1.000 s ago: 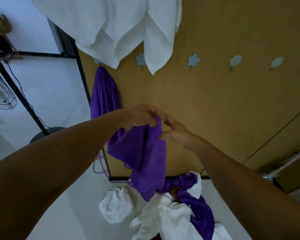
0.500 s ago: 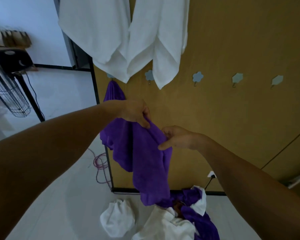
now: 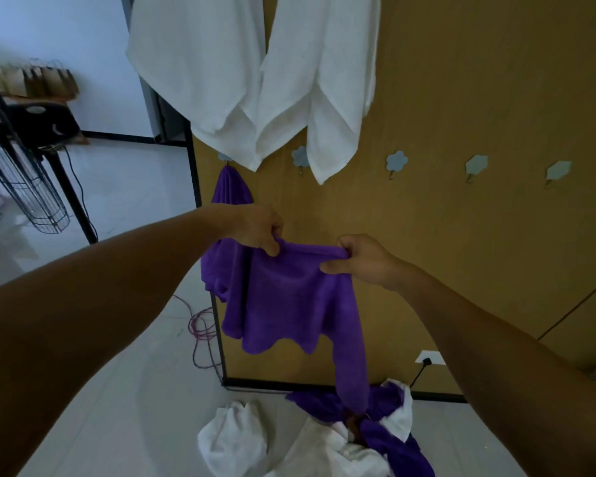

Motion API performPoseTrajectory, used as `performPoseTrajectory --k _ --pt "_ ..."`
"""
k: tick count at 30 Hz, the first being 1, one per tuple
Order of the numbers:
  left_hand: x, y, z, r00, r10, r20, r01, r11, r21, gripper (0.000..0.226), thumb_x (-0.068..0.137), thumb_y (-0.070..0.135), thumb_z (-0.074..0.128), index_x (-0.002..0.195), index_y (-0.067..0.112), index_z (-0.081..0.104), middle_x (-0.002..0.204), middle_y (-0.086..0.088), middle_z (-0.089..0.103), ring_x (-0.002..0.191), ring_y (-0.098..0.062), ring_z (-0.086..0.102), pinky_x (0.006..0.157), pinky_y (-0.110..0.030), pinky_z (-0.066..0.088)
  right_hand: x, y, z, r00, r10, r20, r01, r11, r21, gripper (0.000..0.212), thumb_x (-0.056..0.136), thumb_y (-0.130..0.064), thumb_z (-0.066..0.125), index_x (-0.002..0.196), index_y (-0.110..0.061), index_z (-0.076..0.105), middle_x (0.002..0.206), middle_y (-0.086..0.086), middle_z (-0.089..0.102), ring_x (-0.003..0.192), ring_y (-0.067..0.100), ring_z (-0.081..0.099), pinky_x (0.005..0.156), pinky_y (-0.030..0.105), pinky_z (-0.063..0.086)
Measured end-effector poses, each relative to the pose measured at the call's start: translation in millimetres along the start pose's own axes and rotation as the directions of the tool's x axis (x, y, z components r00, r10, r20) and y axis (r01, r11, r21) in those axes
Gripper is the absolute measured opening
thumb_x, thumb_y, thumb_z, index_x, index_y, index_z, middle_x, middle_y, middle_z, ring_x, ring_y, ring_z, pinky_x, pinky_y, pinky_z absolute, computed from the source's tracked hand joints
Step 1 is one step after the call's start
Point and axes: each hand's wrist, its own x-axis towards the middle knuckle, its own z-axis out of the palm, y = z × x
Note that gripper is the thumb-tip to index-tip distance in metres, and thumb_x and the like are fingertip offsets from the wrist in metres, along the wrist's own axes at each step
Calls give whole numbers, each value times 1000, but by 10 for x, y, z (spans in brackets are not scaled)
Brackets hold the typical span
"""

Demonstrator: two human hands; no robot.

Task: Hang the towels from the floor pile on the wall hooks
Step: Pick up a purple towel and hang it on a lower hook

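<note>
1. The purple towel (image 3: 289,294) is up in front of the wall (image 3: 479,80), top edge pulled flat, one long corner dangling toward the floor pile (image 3: 324,449).
2. Your left hand (image 3: 258,230) pinches one end of that edge, your right hand (image 3: 362,259) the other.
3. Partway done, I'd say: a hung purple towel (image 3: 229,187) and white towels (image 3: 255,80) are up already, several left below.
4. Looks soft and floppy, hem wavy.
5. Empty hooks (image 3: 396,161) wait to the right.

A plush, matt purple towel (image 3: 289,297) is seen before a smooth, matt wood-look wall (image 3: 479,98); the floor (image 3: 135,187) is glossy.
</note>
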Motion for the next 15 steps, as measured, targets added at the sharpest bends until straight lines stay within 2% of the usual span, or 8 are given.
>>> performPoseTrajectory --k 4,6,8,10,12,13,15 --pt "22 -89 58 991 -65 117 70 997 -42 21 78 22 68 71 18 49 74 1 50 68 -14 46 59 -24 38 11 47 -101 999 35 2 -35 996 79 17 78 -18 78 84 -10 64 80 2 65 72 13 61 65 26 49" --pt "39 -107 117 977 -93 194 107 992 -62 16 76 22 68 72 20 53 77 1 53 73 -16 50 65 -28 42 35 36 -132 999 31 -9 -30 993 112 12 79 -14 77 81 -12 65 80 1 66 73 12 62 67 26 51" --pt "55 -45 171 965 -82 248 136 969 -208 10 76 16 67 78 20 58 82 2 59 77 -16 55 66 -27 46 81 -17 -134 999 -8 -33 15 980 198 13 79 -10 76 76 -15 64 77 -1 66 70 10 63 64 23 51" --pt "86 77 203 959 -13 282 157 856 -492 13 81 8 63 80 19 58 78 4 63 73 -13 59 63 -24 48 151 -90 -113 997 -52 -55 62 976 210 17 79 -7 75 74 -17 63 74 -3 66 66 6 62 63 21 51" --pt "125 169 220 966 60 250 139 695 -705 9 87 9 58 85 18 59 75 6 66 74 -15 61 71 -29 51 221 -165 -105 995 -88 -56 95 984 148 17 78 -7 76 77 -19 64 77 -2 66 68 6 61 66 20 51" --pt "147 189 221 973 80 218 122 621 -774 6 88 13 58 92 15 62 83 3 70 83 -18 63 82 -34 52 257 -177 -118 993 -101 -55 107 987 122 15 78 -8 76 79 -18 65 79 -1 66 70 7 61 68 22 51" --pt "215 158 220 984 82 155 96 485 -869 30 85 20 62 112 8 64 113 -7 69 109 -28 62 102 -42 45 320 -144 -191 995 -90 -48 95 987 127 14 77 -14 79 85 -13 67 80 0 67 71 7 63 68 24 51"
